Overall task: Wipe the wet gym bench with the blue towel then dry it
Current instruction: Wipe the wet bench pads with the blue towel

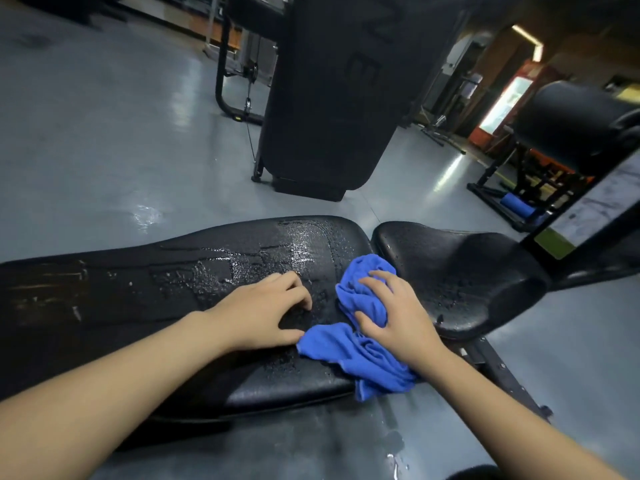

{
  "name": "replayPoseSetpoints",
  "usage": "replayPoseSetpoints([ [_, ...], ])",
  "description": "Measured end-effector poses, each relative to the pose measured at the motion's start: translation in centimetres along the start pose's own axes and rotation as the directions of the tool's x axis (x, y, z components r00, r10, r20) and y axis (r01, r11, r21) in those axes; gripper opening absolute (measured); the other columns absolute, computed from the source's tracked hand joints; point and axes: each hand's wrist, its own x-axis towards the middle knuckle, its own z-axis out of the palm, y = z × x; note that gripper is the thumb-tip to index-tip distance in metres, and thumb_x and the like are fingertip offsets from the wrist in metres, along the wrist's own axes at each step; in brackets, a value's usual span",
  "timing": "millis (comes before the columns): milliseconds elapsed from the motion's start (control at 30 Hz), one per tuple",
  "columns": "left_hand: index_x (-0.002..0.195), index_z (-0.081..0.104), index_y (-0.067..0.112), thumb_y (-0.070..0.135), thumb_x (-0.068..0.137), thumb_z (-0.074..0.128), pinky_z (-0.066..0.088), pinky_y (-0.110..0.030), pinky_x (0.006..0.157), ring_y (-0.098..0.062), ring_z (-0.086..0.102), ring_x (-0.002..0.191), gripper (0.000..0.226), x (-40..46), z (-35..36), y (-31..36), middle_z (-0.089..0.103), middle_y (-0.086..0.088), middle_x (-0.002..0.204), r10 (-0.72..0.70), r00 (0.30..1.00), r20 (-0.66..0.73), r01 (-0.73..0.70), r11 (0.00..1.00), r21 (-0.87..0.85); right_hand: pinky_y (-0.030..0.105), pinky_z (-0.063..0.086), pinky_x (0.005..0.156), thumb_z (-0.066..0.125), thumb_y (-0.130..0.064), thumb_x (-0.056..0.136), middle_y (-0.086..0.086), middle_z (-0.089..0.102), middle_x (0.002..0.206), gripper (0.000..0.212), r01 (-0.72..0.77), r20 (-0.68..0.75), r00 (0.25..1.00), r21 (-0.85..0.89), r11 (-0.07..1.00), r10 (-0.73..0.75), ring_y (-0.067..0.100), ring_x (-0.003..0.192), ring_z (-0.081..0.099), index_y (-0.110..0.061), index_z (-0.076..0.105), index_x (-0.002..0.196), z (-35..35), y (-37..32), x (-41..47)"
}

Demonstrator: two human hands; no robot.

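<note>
A black padded gym bench (194, 271) runs across the view, its long pad glistening with water near the right end. A separate black seat pad (460, 268) with droplets sits to its right. A crumpled blue towel (360, 344) lies on the right end of the long pad, hanging a little over the near edge. My right hand (398, 317) presses down on the towel, fingers clutching its folds. My left hand (266, 310) rests on the wet pad just left of the towel, fingers curled, thumb touching the towel's edge, holding nothing.
A tall black machine housing (339, 98) stands on the grey floor behind the bench. Another padded machine with a black frame (568, 133) is at the right, with a blue roller (517, 205) under it. Water patches shine on the floor (145, 216).
</note>
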Motion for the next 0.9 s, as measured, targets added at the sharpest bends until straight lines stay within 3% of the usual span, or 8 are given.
replayPoseSetpoints([
  [200, 0.12, 0.048, 0.042, 0.066, 0.082, 0.062, 0.049, -0.037, 0.09, -0.006, 0.041, 0.115, 0.048, -0.4, -0.3, 0.1, 0.039, 0.017, 0.122, -0.032, 0.999, 0.006, 0.032, 0.999, 0.0, 0.038, 0.04, 0.109, 0.06, -0.048, 0.079, 0.01, 0.057, 0.13, 0.056, 0.069, -0.057, 0.996, -0.104, 0.992, -0.075, 0.029, 0.125, 0.051, -0.017, 0.062, 0.125, 0.8, -2.2, -4.2],
  [333, 0.123, 0.048, 0.04, 0.066, 0.082, 0.062, 0.049, -0.037, 0.09, -0.008, 0.042, 0.114, 0.05, -1.1, -0.5, -0.2, 0.04, 0.014, 0.121, -0.059, 0.998, 0.01, 0.059, 0.998, 0.022, 0.044, 0.041, 0.108, 0.06, -0.049, 0.079, 0.011, 0.057, 0.126, 0.054, 0.08, -0.056, 0.994, -0.154, 0.985, -0.089, 0.034, 0.123, 0.051, -0.016, 0.062, 0.122, 1.7, -4.0, -4.3],
  [500, 0.124, 0.049, 0.04, 0.062, 0.083, 0.063, 0.049, -0.037, 0.09, -0.007, 0.043, 0.116, 0.049, -2.6, -0.6, -1.7, 0.04, 0.018, 0.124, -0.049, 0.999, 0.013, 0.049, 0.999, 0.011, 0.042, 0.037, 0.109, 0.058, -0.051, 0.079, 0.013, 0.058, 0.121, 0.055, 0.172, -0.03, 0.983, -0.202, 0.964, -0.182, 0.034, 0.117, 0.051, -0.014, 0.062, 0.12, 3.2, -7.3, -3.7],
  [667, 0.116, 0.053, 0.039, 0.059, 0.078, 0.065, 0.049, -0.036, 0.089, -0.004, 0.045, 0.111, 0.045, -2.7, -1.0, -2.9, 0.044, 0.019, 0.118, -0.027, 0.999, 0.036, 0.029, 0.997, -0.075, 0.047, 0.038, 0.105, 0.053, -0.053, 0.081, 0.017, 0.057, 0.121, 0.058, 0.235, 0.03, 0.972, -0.232, 0.944, -0.234, 0.038, 0.118, 0.048, -0.013, 0.059, 0.123, 4.9, -9.8, -2.8],
  [767, 0.113, 0.056, 0.036, 0.053, 0.078, 0.075, 0.044, -0.026, 0.087, -0.003, 0.045, 0.107, 0.043, -2.3, -1.1, -3.2, 0.046, 0.017, 0.116, -0.02, 0.999, 0.042, 0.024, 0.995, -0.098, 0.046, 0.037, 0.108, 0.054, -0.052, 0.081, 0.014, 0.057, 0.124, 0.056, 0.253, 0.056, 0.967, -0.215, 0.943, -0.247, 0.037, 0.121, 0.048, -0.014, 0.059, 0.123, 4.7, -9.2, -2.6],
  [900, 0.11, 0.055, 0.036, 0.054, 0.073, 0.079, 0.046, -0.03, 0.087, -0.002, 0.045, 0.102, 0.047, -1.9, -1.0, -3.3, 0.044, 0.019, 0.114, -0.033, 0.998, 0.049, 0.038, 0.995, -0.092, 0.039, 0.041, 0.107, 0.059, -0.048, 0.078, 0.01, 0.06, 0.121, 0.054, 0.267, 0.007, 0.963, -0.169, 0.949, -0.27, 0.03, 0.122, 0.052, -0.015, 0.063, 0.12, 3.6, -7.6, -2.9],
])
